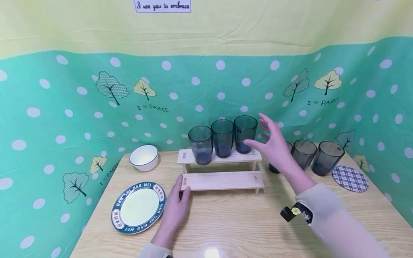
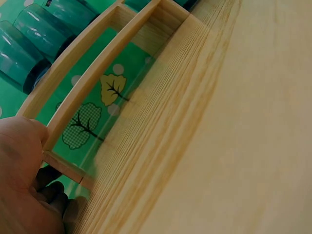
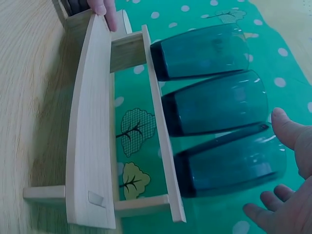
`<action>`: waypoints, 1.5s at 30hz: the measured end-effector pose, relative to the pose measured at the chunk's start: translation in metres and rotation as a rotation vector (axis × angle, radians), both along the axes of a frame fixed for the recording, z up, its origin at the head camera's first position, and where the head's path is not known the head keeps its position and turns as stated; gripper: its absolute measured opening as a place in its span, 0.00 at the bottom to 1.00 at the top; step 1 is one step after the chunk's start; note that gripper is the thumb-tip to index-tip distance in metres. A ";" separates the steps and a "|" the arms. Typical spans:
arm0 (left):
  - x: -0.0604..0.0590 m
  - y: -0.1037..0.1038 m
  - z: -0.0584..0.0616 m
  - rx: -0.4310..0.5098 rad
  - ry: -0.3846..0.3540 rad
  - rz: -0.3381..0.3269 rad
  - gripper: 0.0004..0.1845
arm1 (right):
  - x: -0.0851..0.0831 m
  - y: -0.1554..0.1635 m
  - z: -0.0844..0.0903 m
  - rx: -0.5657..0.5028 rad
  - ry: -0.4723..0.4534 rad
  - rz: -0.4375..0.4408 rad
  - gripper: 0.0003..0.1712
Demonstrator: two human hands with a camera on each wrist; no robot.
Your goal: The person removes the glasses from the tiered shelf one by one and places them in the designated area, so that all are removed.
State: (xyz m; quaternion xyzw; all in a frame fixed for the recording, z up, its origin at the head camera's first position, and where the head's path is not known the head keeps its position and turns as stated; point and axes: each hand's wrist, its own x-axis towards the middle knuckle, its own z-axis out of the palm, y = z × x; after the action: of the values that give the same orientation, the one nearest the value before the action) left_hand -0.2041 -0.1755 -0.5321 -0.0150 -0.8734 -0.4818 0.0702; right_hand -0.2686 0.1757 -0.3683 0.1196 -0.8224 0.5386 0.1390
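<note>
A two-tier pale wooden rack (image 1: 224, 180) stands on the table. My left hand (image 1: 176, 209) grips the left end of its lower shelf, thumb on top and fingers curled beside the end in the left wrist view. Three dark blue tinted glasses stand upright in a row on the upper shelf: the left glass (image 1: 201, 145), the middle glass (image 1: 223, 139) and the right glass (image 1: 245, 133). My right hand (image 1: 273, 142) is beside the right glass, thumb and fingers spread wide. In the right wrist view a gap shows between that hand and the right glass (image 3: 234, 163).
Three more dark glasses (image 1: 327, 158) stand on the table at the right, one partly behind my right wrist. A plaid round mat (image 1: 351, 179) lies beyond them. On the left are a white bowl (image 1: 144, 159) and a teal-rimmed plate (image 1: 132, 229). A polka-dot curtain (image 1: 221, 88) hangs behind.
</note>
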 end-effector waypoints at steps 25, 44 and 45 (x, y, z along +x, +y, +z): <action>0.001 0.003 0.002 0.005 -0.008 0.001 0.37 | -0.028 -0.016 -0.015 0.096 -0.101 -0.053 0.59; 0.000 0.000 0.001 0.006 -0.010 -0.003 0.37 | -0.024 -0.014 -0.014 0.059 -0.132 -0.101 0.57; -0.001 0.000 0.001 0.007 -0.010 -0.005 0.37 | -0.023 -0.013 -0.014 0.054 -0.128 -0.105 0.57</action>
State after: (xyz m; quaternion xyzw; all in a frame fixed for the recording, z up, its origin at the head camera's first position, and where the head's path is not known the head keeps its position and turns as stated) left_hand -0.2048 -0.1757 -0.5308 -0.0146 -0.8720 -0.4850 0.0646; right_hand -0.2918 0.1624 -0.3822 0.0453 -0.8490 0.5147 0.1107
